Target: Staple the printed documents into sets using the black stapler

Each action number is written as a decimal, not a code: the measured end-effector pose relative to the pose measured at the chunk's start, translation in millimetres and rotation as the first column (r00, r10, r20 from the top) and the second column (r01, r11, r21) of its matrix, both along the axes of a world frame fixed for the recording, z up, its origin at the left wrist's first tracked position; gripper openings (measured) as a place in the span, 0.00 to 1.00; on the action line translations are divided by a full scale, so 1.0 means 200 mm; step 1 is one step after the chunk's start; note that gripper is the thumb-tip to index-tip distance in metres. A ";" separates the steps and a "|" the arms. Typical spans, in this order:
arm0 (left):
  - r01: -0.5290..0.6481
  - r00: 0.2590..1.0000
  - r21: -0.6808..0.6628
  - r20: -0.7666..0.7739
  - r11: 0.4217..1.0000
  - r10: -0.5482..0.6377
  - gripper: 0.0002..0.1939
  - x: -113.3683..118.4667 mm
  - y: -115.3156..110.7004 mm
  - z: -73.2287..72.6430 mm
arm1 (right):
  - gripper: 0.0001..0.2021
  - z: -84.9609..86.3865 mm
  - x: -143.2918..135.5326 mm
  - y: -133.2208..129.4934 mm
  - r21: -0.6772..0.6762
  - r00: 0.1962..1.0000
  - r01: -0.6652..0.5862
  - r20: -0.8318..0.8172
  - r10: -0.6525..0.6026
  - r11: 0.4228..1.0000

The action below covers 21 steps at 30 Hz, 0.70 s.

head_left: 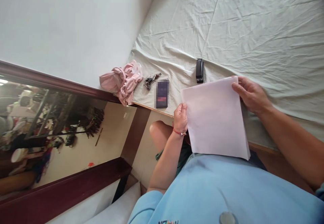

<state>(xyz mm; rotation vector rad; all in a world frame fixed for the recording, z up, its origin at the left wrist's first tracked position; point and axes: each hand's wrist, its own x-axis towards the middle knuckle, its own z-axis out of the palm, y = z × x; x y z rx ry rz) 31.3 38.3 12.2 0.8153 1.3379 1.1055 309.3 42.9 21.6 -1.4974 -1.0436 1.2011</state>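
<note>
A stack of white paper sheets (215,119) is held up in front of my blue shirt, its lower edge close to my belly. My left hand (180,117) grips the stack's left edge with the fingers folded. At the upper right corner, my right hand (251,92) pinches the sheets between thumb and fingers. Just beyond the top edge of the paper, a black stapler (199,70) lies on the light cloth (227,38). A dark phone (162,94), its screen pixelated, lies left of the stapler, near the cloth's front edge.
Keys (149,81) lie left of the phone, beside a crumpled pink cloth (124,80) at the corner. A dark red wooden frame (63,187) surrounds a mirror-like surface (111,129) on the left. A white wall (68,25) rises at upper left.
</note>
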 end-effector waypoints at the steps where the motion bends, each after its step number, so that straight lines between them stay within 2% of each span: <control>1: 0.001 1.000 0.018 0.009 1.000 -0.002 0.21 -0.01 0.00 -0.01 | 0.23 -0.01 -0.01 -0.01 -0.010 0.993 -0.029 -0.119 0.028 1.000; 2: 0.005 1.000 0.036 0.018 0.999 -0.005 0.21 -0.01 -0.01 -0.02 | 0.21 -0.03 -0.01 -0.02 -0.015 0.979 -0.054 -0.200 0.050 0.998; 4: 0.005 0.999 0.058 0.035 0.998 -0.007 0.21 -0.01 -0.02 -0.03 | 0.18 -0.05 -0.01 -0.03 -0.022 0.965 -0.063 -0.255 0.055 0.998; 8: 0.035 0.999 0.036 0.011 0.999 -0.036 0.21 -0.01 -0.07 0.00 | 0.16 -0.07 0.00 -0.03 -0.029 0.940 0.049 -0.338 -0.056 0.998; 11: 0.198 0.979 -0.030 -0.044 0.980 -0.199 0.21 -0.01 -0.15 0.09 | 0.17 -0.06 0.00 -0.02 -0.035 0.881 0.167 -0.443 -0.166 0.985; 15: 0.354 0.923 -0.186 -0.090 0.917 -0.374 0.25 -0.03 -0.32 0.17 | 0.20 -0.03 0.00 0.00 -0.055 0.827 0.267 -0.499 -0.258 0.962; 18: 0.450 0.882 -0.302 -0.001 0.841 -0.472 0.30 -0.06 -0.46 0.15 | 0.19 -0.02 0.00 0.00 -0.059 0.825 0.287 -0.493 -0.278 0.956; 21: 0.454 0.886 -0.426 0.126 0.782 -0.445 0.35 -0.09 -0.56 0.06 | 0.17 -0.02 0.00 -0.01 -0.044 0.842 0.273 -0.473 -0.261 0.961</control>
